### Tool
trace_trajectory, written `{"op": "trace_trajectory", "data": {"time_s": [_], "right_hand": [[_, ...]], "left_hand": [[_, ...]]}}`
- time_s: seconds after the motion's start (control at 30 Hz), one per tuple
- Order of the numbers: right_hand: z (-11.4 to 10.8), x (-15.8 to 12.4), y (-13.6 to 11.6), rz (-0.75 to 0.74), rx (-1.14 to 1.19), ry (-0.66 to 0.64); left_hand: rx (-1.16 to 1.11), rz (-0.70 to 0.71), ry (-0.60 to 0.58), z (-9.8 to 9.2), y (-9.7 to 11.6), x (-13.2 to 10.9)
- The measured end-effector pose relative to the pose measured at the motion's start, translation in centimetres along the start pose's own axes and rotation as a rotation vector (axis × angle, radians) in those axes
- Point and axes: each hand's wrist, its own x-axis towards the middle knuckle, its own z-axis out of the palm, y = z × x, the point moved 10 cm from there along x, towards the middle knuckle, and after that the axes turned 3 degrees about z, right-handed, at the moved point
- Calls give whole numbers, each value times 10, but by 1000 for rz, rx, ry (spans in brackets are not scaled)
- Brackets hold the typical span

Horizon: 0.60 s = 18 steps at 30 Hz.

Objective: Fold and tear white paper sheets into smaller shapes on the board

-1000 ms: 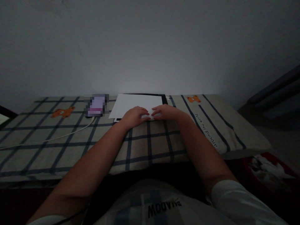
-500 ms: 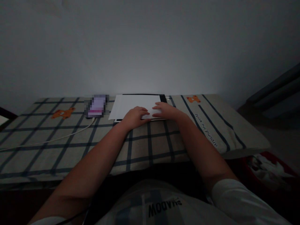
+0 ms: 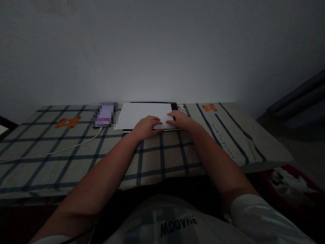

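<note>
A white sheet of paper [image 3: 138,113] lies on a black-edged flat board or pad [image 3: 174,106], close to the wall. Its left edge sticks out past the dark edge underneath. On the paper's near edge rests my left hand [image 3: 148,128], its fingers apart and pointing right. My right hand [image 3: 179,120] lies over the right end of the paper and the black strip, fingers stretched out toward the left. Nothing shows gripped in either hand. The two hands are a small distance apart, and palms and undersides are hidden.
A phone [image 3: 104,115], partly pixelated, lies left of the paper with a white cable [image 3: 76,145] running left. Beneath everything spreads a checked tablecloth [image 3: 162,154] with bear prints. The wall [image 3: 162,51] stands behind. A red bin [image 3: 289,166] holding crumpled white stuff stands at lower right.
The paper has slid slightly left, showing more of the black strip on the right. The dark board has shifted a little left too. Both hands stay almost in place.
</note>
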Motion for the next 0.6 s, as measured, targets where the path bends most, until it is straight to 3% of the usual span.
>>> {"op": "trace_trajectory", "data": {"time_s": [0.33, 0.6], "right_hand": [[-3, 1, 5, -10, 14, 13], [14, -10, -15, -153, 23, -227]], "left_hand": [[-44, 4, 4, 1, 0, -1], [-62, 0, 1, -3, 4, 0]]}}
